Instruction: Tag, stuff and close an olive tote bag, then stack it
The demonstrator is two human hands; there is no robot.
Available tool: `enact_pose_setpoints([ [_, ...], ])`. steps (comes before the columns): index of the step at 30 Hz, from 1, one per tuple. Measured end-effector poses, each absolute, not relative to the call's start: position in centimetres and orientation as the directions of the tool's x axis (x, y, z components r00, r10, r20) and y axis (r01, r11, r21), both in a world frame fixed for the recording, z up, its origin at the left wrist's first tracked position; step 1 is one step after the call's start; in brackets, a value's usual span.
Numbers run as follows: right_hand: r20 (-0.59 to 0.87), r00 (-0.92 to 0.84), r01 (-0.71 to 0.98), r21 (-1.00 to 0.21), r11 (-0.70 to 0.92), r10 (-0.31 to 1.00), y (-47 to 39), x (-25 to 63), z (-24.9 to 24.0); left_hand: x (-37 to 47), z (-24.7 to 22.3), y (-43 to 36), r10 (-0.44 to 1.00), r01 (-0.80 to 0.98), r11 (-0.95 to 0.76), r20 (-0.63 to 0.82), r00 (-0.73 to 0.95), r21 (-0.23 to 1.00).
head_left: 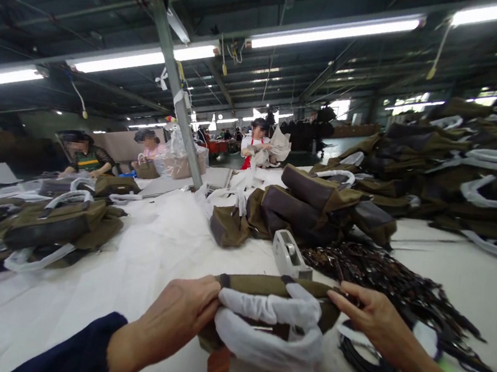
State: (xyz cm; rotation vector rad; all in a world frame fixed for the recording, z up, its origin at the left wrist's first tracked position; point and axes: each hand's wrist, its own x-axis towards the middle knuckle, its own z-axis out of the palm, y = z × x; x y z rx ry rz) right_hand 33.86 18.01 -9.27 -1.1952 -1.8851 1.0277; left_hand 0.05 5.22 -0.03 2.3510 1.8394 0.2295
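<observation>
An olive-green handbag is before me on the white-covered table, its two handles wrapped in white padding. My left hand is closed on the bag's upper left corner. At the upper right corner, my right hand pinches the bag's edge between thumb and fingers. A brown tag hangs below the bag's left side. The lower part of the bag is mostly hidden behind the wrapped handles. Just beyond the bag stands a grey tape dispenser.
Dark straps lie heaped to the right, near a black coil. Olive and brown bags are piled ahead, more bags at left, and a tall stack at far right. A slanted metal post rises behind the table. Several people work farther back.
</observation>
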Motion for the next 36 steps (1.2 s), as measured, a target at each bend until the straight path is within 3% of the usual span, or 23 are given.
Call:
enact_pose_setpoints([
  [4, 0.061, -0.334, 0.415, -0.887, 0.205, 0.94, 18.3, 33.8, -9.6, -1.0, -0.7, 5.7, 0.957, 0.948, -0.288, 0.023, 0.288, 0.134],
  [10, 0.063, -0.369, 0.405, -0.887, 0.221, 0.927, 19.6, 33.8, -9.4, -2.7, -1.1, 5.4, 0.981, 0.893, -0.194, 0.108, 0.163, 0.406],
  [14, 0.09, -0.387, 0.425, -0.865, 0.265, 0.918, 19.6, 33.2, -8.5, -2.8, -1.0, 5.2, 0.99, 0.824, -0.141, 0.074, 0.12, 0.549],
  [20, 0.045, -0.401, 0.466, -0.85, 0.246, 0.915, 19.1, 32.9, -7.8, -4.5, -1.9, 5.2, 0.988, 0.87, -0.076, 0.154, 0.0, 0.488],
  [25, 0.063, -0.395, 0.466, -0.846, 0.259, 0.916, 20.2, 33.2, -8.5, -7.7, -3.5, 5.3, 0.998, 0.766, -0.037, 0.059, -0.001, 0.642],
  [28, 0.067, -0.38, 0.455, -0.855, 0.25, 0.923, 20.8, 32.5, -8.2, -8.7, -4.1, 5.0, 0.999, 0.792, 0.026, 0.011, -0.041, 0.61],
  [31, 0.05, -0.342, 0.348, -0.921, 0.176, 0.938, 20.5, 32.0, -8.0, -8.8, -4.1, 4.7, 0.994, 0.812, 0.025, 0.075, -0.084, 0.583],
  [36, 0.107, -0.174, 0.111, -0.986, 0.127, 0.979, 16.8, 31.2, -10.9, -7.2, -4.6, 5.4, 0.995, 0.75, -0.088, 0.095, 0.034, 0.656],
])
